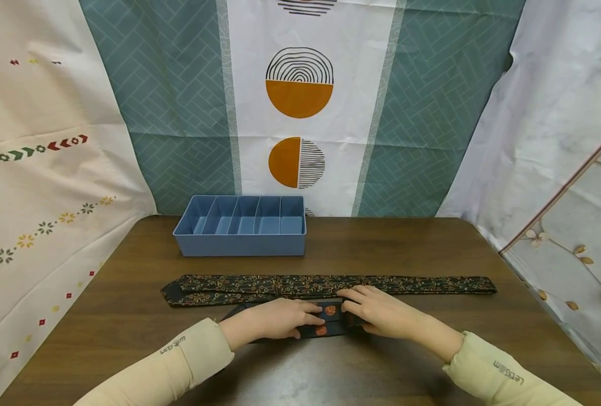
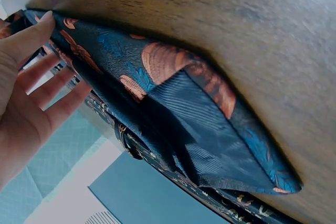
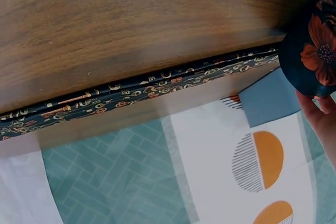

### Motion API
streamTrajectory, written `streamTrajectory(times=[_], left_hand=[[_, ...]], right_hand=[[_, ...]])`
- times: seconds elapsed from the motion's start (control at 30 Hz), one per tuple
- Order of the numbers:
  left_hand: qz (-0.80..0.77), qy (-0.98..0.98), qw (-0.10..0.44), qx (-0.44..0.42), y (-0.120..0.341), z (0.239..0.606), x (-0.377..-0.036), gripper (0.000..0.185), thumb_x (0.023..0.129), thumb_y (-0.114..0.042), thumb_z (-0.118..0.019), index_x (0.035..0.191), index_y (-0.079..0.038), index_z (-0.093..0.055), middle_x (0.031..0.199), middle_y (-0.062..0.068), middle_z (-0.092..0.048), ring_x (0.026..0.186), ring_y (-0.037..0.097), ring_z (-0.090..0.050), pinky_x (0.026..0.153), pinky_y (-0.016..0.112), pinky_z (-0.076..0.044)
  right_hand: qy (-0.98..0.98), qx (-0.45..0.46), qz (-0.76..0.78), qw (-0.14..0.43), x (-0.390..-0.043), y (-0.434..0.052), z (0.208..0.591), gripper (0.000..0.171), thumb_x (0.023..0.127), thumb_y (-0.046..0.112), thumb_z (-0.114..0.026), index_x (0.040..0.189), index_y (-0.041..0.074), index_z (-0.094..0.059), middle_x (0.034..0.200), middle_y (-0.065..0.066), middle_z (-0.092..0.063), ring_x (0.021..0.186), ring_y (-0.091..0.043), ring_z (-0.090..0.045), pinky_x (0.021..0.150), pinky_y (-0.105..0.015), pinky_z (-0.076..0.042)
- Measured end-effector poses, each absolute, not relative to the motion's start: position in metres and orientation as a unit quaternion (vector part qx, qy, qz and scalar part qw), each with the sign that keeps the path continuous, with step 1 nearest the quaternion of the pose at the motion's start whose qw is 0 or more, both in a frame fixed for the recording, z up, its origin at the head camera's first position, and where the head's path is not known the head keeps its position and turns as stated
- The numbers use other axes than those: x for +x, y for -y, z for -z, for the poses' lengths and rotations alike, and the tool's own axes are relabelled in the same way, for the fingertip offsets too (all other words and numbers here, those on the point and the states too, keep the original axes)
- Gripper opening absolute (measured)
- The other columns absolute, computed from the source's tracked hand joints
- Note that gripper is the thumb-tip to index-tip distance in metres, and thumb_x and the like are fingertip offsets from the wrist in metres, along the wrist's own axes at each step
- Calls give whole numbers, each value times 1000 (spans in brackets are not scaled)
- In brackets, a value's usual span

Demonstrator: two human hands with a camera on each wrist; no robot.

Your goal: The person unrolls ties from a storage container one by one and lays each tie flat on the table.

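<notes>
A dark necktie with orange flowers [image 1: 330,310] lies on the table under both hands. Its pointed end, with a navy lining [image 2: 194,124], shows underside up in the left wrist view. My left hand [image 1: 280,318] rests on this tie, its fingers fairly straight and the thumb along one edge. At the tie's right end my right hand [image 1: 381,311] holds a bent-over fold, which bulges up as a rounded loop [image 3: 310,56] in the right wrist view. Just behind lies a second necktie [image 1: 381,283], black with a gold pattern, doubled over and stretched sideways.
A blue box [image 1: 239,245] with several compartments stands at the back left of the wooden table [image 1: 407,248]. Patterned curtains [image 1: 178,101] hang behind the table and along its sides.
</notes>
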State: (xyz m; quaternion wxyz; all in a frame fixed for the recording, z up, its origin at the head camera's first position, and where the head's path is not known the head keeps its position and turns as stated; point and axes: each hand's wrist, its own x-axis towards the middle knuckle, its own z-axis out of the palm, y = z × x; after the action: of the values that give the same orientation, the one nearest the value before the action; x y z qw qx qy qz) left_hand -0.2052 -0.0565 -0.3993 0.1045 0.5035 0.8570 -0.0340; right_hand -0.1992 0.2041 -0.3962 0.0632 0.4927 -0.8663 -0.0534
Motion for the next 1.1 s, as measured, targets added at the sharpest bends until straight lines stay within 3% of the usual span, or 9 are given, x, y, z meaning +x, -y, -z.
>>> streamTrajectory(times=[0.43, 0.6, 0.77, 1.0, 1.1], left_hand=[[19, -858, 106, 503, 67, 401, -206, 54, 85, -21, -69, 136, -27, -52, 146, -1, -44, 131, 16, -46, 94, 25, -50], [17, -860, 111, 498, 70, 403, -207, 54, 85, -21, -69, 136, -27, -51, 146, -2, -43, 132, 16, -44, 95, 27, -49], [16, -862, 118, 493, 74, 402, -206, 54, 85, -21, -69, 136, -27, -52, 146, -2, -43, 132, 16, -45, 94, 27, -50], [6, -864, 124, 488, 79, 400, -204, 54, 84, -19, -70, 135, -27, -53, 145, -1, -44, 133, 17, -43, 97, 26, -48], [0, -866, 129, 482, 82, 399, -204, 53, 84, -18, -70, 134, -27, -53, 145, -2, -44, 134, 17, -43, 99, 28, -47]], right_hand=[[861, 501, 51, 70, -199, -204, 395, 46, 76, 19, -79, 117, 14, -59, 122, -7, -55, 103, -20, -56, 90, -38, -50], [862, 500, 51, 71, -199, -204, 395, 37, 77, 21, -78, 109, 15, -59, 128, -7, -56, 108, -21, -56, 92, -40, -50], [863, 498, 55, 68, -198, -204, 395, 40, 77, 20, -79, 111, 14, -58, 136, -9, -53, 113, -23, -56, 94, -42, -49], [864, 494, 61, 76, -198, -203, 394, 39, 75, 17, -80, 105, 13, -56, 117, -4, -61, 106, -20, -57, 93, -37, -49], [865, 493, 60, 67, -198, -204, 393, 43, 74, 16, -80, 112, 14, -60, 116, -4, -58, 102, -19, -57, 90, -36, -50]])
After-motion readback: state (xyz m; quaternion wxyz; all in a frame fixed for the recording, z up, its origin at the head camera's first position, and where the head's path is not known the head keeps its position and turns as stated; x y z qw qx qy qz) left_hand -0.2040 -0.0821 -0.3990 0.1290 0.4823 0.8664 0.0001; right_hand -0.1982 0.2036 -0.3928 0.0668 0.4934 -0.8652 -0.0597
